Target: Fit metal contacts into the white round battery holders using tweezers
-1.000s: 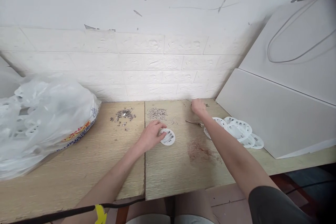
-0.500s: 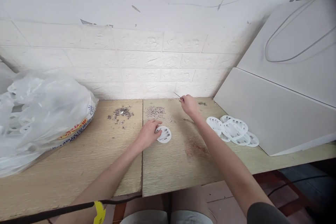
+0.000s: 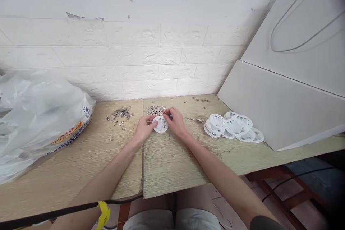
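My left hand [image 3: 144,128] grips the left edge of a white round plastic disc [image 3: 161,125] with slots and small metal pieces in it, its thumb on the top face. At the disc's upper right edge, my right hand [image 3: 175,120] is closed around a thin tool [image 3: 169,115], mostly hidden by the fingers; a dark part shows, but its kind cannot be made out. Just behind the disc lies a pile of small shiny metal pieces [image 3: 155,110]. A slim metal tool, possibly tweezers [image 3: 194,119], lies to the right of my right hand.
Several similar white discs [image 3: 238,125] lie overlapping on the right, by a large white panel [image 3: 291,107]. Another heap of metal pieces [image 3: 122,114] sits left of the table seam. A bulging plastic bag [image 3: 40,115] fills the left side. A few dark bits [image 3: 202,100] lie near the wall.
My right hand has come left and down to the disc with its thin tool. My left hand now holds the disc, thumb on top. The camera view has shifted slightly.
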`<action>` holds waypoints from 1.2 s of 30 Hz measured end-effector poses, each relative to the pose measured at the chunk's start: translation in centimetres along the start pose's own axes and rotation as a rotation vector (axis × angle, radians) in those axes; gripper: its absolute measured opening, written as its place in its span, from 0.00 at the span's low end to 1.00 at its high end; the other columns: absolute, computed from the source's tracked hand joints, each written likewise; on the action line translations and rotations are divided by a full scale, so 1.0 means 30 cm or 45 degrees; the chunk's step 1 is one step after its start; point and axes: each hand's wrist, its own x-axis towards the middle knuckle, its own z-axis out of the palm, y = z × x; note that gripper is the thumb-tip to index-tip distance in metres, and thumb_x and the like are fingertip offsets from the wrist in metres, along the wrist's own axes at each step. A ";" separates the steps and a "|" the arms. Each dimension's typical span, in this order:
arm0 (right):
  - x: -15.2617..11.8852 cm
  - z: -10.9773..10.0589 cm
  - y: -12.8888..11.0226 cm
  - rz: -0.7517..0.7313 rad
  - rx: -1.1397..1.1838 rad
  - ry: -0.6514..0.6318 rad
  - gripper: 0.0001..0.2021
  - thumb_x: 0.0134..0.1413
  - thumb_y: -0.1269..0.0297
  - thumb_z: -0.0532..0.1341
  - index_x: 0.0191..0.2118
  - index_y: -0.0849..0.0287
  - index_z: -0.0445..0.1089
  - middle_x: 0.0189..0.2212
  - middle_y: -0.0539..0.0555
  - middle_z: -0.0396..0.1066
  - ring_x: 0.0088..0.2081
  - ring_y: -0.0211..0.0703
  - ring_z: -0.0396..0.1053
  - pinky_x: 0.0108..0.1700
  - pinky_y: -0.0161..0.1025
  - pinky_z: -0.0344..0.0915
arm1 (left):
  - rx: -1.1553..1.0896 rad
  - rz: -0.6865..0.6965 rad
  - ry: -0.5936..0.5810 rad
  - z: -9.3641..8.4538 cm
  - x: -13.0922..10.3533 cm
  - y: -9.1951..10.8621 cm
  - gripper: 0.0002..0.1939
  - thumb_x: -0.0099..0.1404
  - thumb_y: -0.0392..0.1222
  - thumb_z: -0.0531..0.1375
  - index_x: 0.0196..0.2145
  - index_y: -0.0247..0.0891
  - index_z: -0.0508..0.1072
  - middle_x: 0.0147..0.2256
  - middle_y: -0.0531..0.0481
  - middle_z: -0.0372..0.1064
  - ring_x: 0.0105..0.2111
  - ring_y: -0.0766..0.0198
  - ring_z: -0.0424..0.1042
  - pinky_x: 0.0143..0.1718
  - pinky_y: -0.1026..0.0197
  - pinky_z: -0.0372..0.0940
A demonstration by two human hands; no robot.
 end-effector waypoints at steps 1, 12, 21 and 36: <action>-0.002 0.003 -0.003 -0.006 0.006 -0.002 0.03 0.53 0.67 0.56 0.32 0.59 0.67 0.33 0.54 0.68 0.35 0.40 0.65 0.39 0.38 0.62 | -0.037 -0.008 0.022 0.001 0.000 0.001 0.16 0.48 0.39 0.63 0.37 0.33 0.73 0.36 0.44 0.73 0.31 0.63 0.71 0.30 0.62 0.67; -0.012 0.005 -0.022 0.002 0.190 0.029 0.07 0.53 0.64 0.58 0.36 0.60 0.69 0.32 0.53 0.72 0.32 0.39 0.67 0.33 0.35 0.62 | -0.162 0.026 0.015 0.000 0.003 -0.007 0.20 0.54 0.47 0.62 0.44 0.37 0.69 0.32 0.47 0.70 0.28 0.64 0.69 0.24 0.64 0.65; -0.024 0.024 -0.018 -0.115 0.139 -0.074 0.07 0.54 0.65 0.57 0.37 0.59 0.71 0.34 0.54 0.73 0.34 0.39 0.68 0.34 0.35 0.62 | -0.448 0.012 0.139 -0.001 0.021 0.006 0.33 0.41 0.31 0.69 0.45 0.37 0.63 0.40 0.48 0.68 0.39 0.65 0.69 0.43 0.61 0.64; 0.009 -0.008 -0.021 0.331 0.561 0.016 0.08 0.43 0.61 0.64 0.29 0.61 0.72 0.30 0.52 0.73 0.32 0.38 0.66 0.38 0.37 0.62 | 0.040 0.189 0.179 -0.034 0.042 -0.029 0.26 0.46 0.29 0.58 0.46 0.38 0.67 0.36 0.48 0.73 0.34 0.61 0.72 0.34 0.61 0.65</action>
